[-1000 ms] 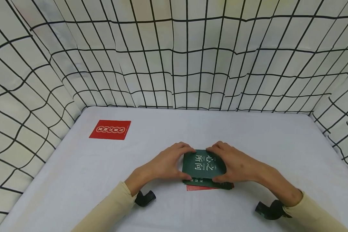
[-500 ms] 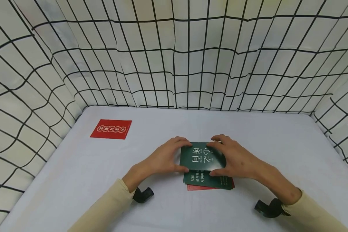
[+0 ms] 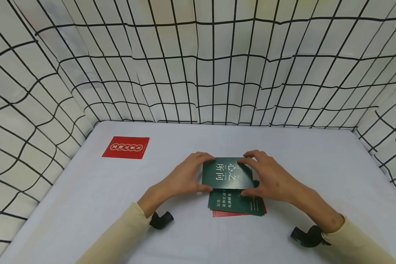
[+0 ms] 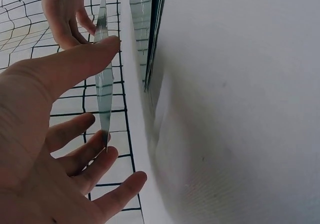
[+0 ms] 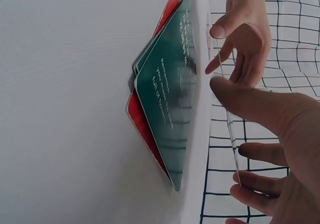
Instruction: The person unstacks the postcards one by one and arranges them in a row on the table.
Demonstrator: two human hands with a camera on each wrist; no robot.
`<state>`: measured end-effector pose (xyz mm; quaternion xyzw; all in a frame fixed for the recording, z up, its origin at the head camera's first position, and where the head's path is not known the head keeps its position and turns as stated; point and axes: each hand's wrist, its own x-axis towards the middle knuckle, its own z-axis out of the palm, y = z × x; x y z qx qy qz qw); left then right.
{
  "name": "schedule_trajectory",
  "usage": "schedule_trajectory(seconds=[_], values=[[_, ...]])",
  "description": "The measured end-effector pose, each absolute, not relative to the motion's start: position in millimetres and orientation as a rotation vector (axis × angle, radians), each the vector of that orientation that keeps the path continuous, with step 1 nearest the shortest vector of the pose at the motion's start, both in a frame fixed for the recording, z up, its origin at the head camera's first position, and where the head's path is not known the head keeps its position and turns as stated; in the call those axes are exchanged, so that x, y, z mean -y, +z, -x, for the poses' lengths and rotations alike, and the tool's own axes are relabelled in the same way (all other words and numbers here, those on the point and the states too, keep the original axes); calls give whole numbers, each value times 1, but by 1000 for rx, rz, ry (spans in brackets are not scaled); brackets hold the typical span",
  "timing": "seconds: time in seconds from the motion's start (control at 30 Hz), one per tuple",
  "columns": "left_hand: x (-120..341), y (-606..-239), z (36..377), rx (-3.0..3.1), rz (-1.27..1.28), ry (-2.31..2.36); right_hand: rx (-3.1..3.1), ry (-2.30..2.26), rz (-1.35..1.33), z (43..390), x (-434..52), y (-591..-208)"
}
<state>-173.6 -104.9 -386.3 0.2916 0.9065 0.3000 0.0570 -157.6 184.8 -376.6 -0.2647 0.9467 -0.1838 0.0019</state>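
A green card (image 3: 231,178) with white Chinese characters is held level above the table between both hands. My left hand (image 3: 184,178) pinches its left end, thumb on the near edge and fingers on the far edge. At the right end, my right hand (image 3: 273,179) grips the same two edges. The left wrist view shows this card (image 4: 104,96) almost edge-on, apart from the pile. Below it lies a small stack, topped by another green card (image 5: 167,101) printed in white, with a red card (image 5: 145,129) sticking out underneath.
On the far left of the white-covered table (image 3: 171,146) lies a separate red card (image 3: 125,147) with a row of circled characters. Black wire grid (image 3: 212,84) over white sheeting encloses the back and sides. A black device (image 3: 161,220) sits at the left wrist.
Both hands have carried the green card away from the body and slightly left, off the stack. More of the printed green card underneath is exposed. The far red card stays put.
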Motion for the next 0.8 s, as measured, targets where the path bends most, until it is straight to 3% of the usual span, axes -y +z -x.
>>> schedule_trajectory(seconds=[0.8], values=[[114,-385,178,-2831,-735,1082,-2995,-842,777,164,-176,-375]])
